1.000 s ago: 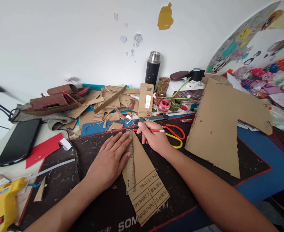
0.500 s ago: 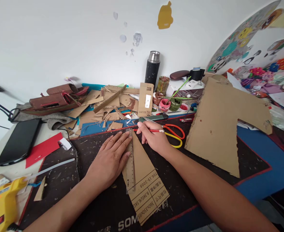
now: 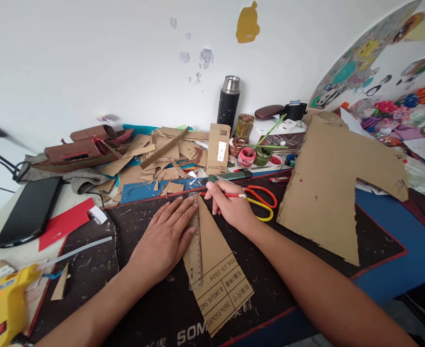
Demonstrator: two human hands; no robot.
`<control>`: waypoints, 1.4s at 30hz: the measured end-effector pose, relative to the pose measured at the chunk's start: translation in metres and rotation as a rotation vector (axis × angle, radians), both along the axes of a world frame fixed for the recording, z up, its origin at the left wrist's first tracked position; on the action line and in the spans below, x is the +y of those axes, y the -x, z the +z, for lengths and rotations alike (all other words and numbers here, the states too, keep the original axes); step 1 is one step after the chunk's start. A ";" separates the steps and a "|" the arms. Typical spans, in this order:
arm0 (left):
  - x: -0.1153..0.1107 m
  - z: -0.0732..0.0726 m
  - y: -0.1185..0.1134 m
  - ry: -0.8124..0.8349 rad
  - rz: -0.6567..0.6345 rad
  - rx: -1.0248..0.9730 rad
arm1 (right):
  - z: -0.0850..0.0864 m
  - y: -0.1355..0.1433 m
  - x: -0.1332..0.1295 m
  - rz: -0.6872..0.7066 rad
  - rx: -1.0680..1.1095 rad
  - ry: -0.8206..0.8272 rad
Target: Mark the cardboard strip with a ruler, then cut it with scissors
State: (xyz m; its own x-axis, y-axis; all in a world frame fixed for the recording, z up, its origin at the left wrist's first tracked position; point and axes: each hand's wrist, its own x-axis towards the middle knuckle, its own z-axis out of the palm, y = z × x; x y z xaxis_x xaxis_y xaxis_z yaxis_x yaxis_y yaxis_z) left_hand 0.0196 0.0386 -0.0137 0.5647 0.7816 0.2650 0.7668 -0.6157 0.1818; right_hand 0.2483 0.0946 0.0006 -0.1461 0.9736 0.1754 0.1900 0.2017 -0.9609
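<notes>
A clear ruler [image 3: 195, 250] lies lengthwise on a tapering piece of printed cardboard [image 3: 219, 255] on the dark mat. My left hand [image 3: 167, 236] is flat with its fingers spread, pressing on the ruler's upper part and the cardboard's left side. A thin red pen [image 3: 234, 195] is pinched in my right hand [image 3: 228, 202], its tip near the cardboard's narrow top end. Just behind my right hand lie scissors [image 3: 261, 205] with orange and yellow handles.
A large cardboard sheet [image 3: 321, 188] lies at the right. Behind are cardboard scraps [image 3: 169, 154], paint pots [image 3: 247, 156] and a black thermos [image 3: 228, 103]. On the left are a phone [image 3: 29, 209] and a yellow glue gun [image 3: 11, 303].
</notes>
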 end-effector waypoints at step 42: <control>0.000 0.000 0.000 0.039 0.004 -0.017 | -0.002 0.002 -0.001 0.014 0.065 0.073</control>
State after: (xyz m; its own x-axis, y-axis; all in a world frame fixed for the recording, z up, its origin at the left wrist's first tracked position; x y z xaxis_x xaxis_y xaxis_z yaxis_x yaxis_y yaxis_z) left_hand 0.0199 0.0387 -0.0134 0.5568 0.7941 0.2435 0.7660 -0.6043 0.2191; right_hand 0.2466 0.0940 -0.0012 -0.1499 0.9821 0.1139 0.1245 0.1330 -0.9833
